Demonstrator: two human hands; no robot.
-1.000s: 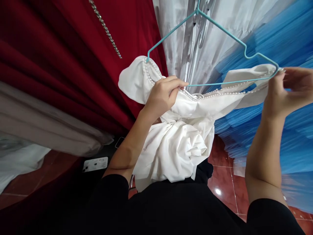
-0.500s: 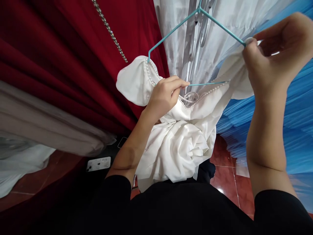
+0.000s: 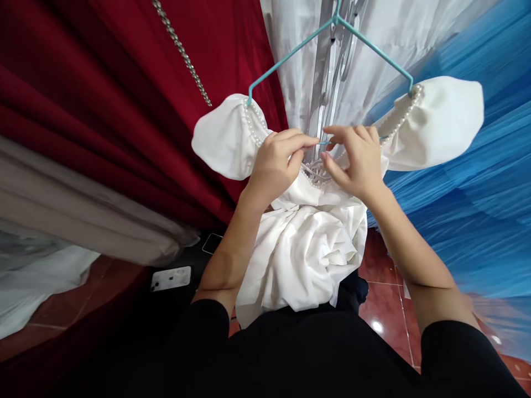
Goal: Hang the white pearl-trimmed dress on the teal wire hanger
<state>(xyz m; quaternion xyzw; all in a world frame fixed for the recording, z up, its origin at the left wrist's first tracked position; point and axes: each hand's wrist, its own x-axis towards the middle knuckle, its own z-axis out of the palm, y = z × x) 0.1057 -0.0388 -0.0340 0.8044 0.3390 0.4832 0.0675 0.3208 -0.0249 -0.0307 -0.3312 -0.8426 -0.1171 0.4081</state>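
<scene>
A white dress (image 3: 307,249) with pearl-trimmed neckline and puffed sleeves hangs on a thin light-blue clothes hanger (image 3: 292,58). Both sleeves sit over the hanger's ends, and the skirt is bunched up below. My left hand (image 3: 276,160) is closed, pinching the hanger's lower bar near its middle. Close beside it, my right hand (image 3: 359,160) is at the same bar, thumb and fingers apart around it; contact is hard to make out. Thin white laces (image 3: 317,170) lie inside the neckline below my fingers.
Red fabric (image 3: 199,66) hangs at left and ruffled blue tulle (image 3: 468,221) at right. White fabric (image 3: 290,72) hangs behind the hanger. A white phone (image 3: 171,278) lies on a black surface at lower left. Below is red tiled floor (image 3: 388,304).
My right hand has left the right sleeve and moved left and down to the lower bar. That sleeve now sits over the hanger's right end. My left hand stays put.
</scene>
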